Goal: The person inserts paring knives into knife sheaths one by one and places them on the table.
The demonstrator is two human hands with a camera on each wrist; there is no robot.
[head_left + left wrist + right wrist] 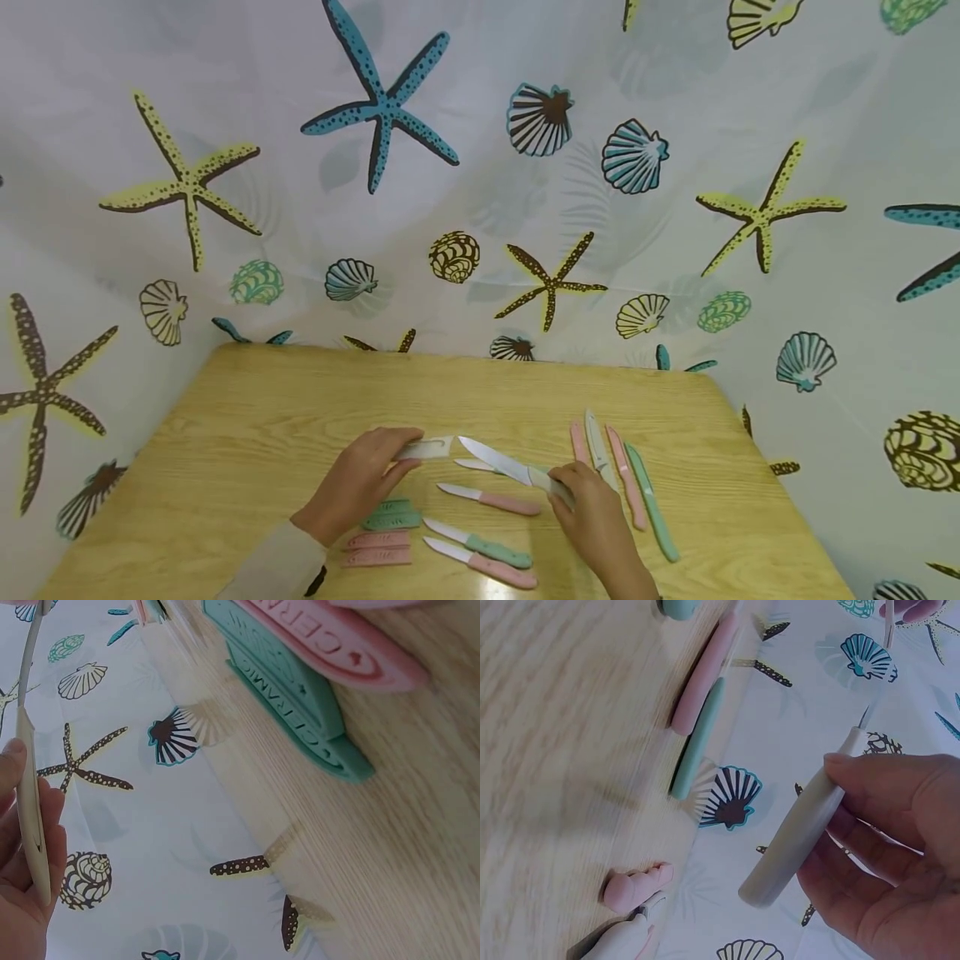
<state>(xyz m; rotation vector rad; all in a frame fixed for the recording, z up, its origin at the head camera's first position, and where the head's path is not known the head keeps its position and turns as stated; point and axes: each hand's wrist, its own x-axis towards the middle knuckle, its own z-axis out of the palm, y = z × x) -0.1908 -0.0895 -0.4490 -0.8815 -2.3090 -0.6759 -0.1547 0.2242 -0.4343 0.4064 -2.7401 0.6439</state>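
Note:
My left hand (pixel 365 473) pinches a white knife sheath (pixel 427 448) between thumb and fingers, raised above the table; the left wrist view shows this slim sheath (pixel 31 817) edge-on. In my right hand (pixel 596 518) is a knife with a white handle (pixel 795 825), its bare blade (pixel 495 460) pointing left. The blade's tip lies right at the sheath's end in the head view. Below, a pink-handled knife (pixel 510 503), a green-handled knife (pixel 498 550) and another pink-handled knife (pixel 502 572) lie unsheathed, blades leftward. One more blade (pixel 474 465) shows partly behind the held knife.
Green sheaths (pixel 392 520) and pink sheaths (pixel 377 548) lie beside my left forearm. Right of my right hand lie a slim white piece (pixel 596 437), a long pink one (pixel 626 479) and a long green one (pixel 651 504). A patterned cloth (pixel 465 192) rises behind the wooden table (pixel 315 383).

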